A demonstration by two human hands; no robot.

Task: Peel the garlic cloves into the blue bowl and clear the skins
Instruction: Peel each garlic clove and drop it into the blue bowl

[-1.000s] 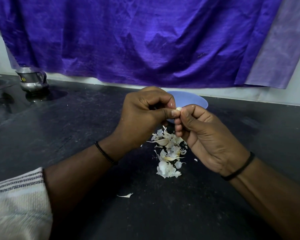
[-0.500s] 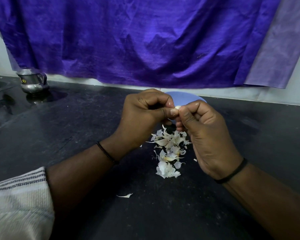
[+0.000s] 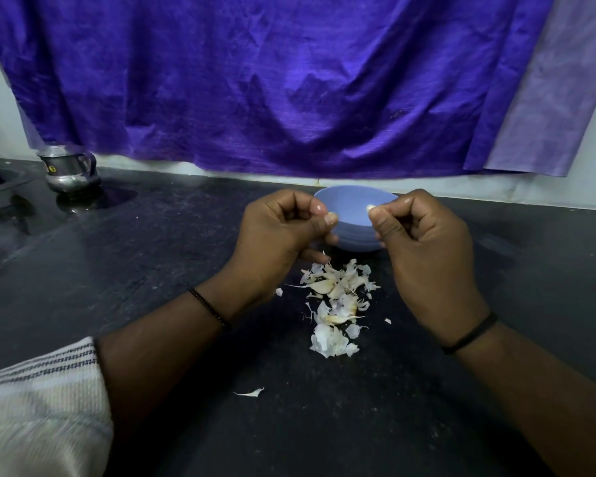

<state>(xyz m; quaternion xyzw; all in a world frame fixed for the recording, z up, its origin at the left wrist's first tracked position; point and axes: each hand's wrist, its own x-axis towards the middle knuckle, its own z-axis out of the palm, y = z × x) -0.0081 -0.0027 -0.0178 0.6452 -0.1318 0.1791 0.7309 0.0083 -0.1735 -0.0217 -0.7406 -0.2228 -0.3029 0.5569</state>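
The right hand (image 3: 423, 256) pinches a small pale garlic clove (image 3: 371, 208) between thumb and forefinger; only its tip shows past the fingertips (image 3: 375, 218), pointing left toward the other hand, and its long axis cannot be made out because the fingers cover the rest. The other fingers of this hand are curled into the palm, the back of the hand faces the camera, and the wrist slopes down to the right.

The left hand (image 3: 275, 242) is curled too, thumb pressed against forefinger; whether a scrap of skin sits between them cannot be told. The two hands are apart, with a gap between their fingertips.

The blue bowl (image 3: 353, 232) sits on the black counter (image 3: 152, 270) directly behind that gap, partly hidden by both sets of knuckles; the clove tip shows in front of its inside wall.

Below and nearer than the fingers, between the two wrists, lies a heap of garlic skins (image 3: 334, 304) with a few unpeeled cloves in it, running lengthwise toward the person. A lone skin (image 3: 251, 393) lies nearer still.
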